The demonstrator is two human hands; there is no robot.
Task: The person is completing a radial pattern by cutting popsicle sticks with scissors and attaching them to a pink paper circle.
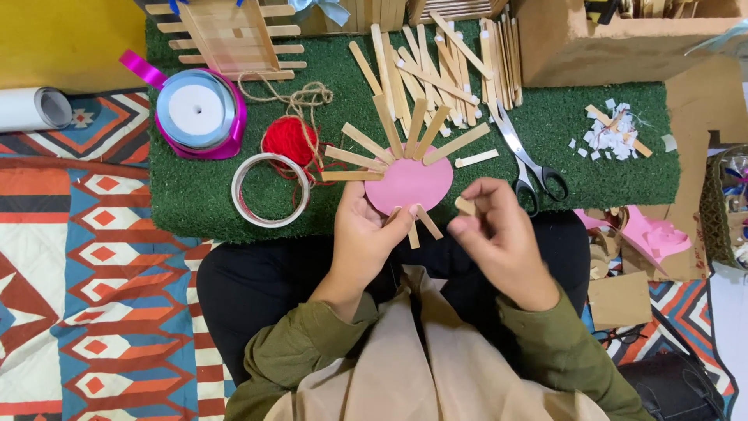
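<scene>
The person wears an olive-green jacket whose long sleeves bunch in folds at the wrists in the lower middle of the frame, a beige garment down the front, and black trousers beneath.

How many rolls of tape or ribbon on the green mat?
2. A blue ribbon spool sits at the mat's left, stacked on a magenta one. A clear tape ring lies just below the red yarn ball. Others may be hidden.

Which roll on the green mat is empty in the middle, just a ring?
The clear tape roll beside the red yarn; the ribbon spool has a solid white core.
</scene>
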